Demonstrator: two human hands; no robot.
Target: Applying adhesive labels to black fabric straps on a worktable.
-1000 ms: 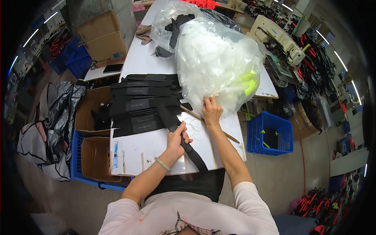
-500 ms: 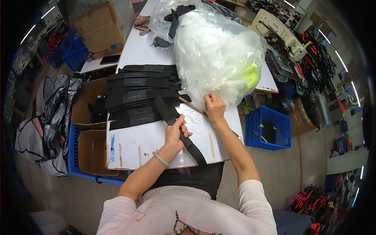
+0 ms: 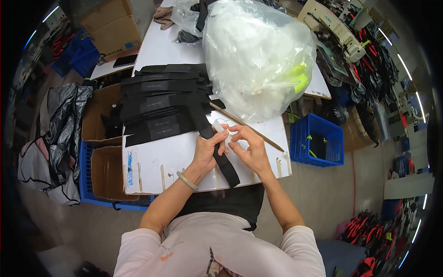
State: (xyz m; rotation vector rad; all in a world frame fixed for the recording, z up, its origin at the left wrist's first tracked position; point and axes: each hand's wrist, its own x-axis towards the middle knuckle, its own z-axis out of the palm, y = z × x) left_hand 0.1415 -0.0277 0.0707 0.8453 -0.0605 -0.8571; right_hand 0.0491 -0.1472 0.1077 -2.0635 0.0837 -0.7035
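Your left hand (image 3: 208, 150) – closed round black strip (image 3: 226, 168), over front of white table (image 3: 152, 173). Your right hand (image 3: 250, 150) – fingertips at small white piece (image 3: 217, 125), pinch unclear. Black pile (image 3: 154, 104), left: finished or waiting, cannot tell. Clear bag (image 3: 258, 51): well filled.

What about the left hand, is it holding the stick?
No, the left hand holds a black strap, while the stick lies on the table.
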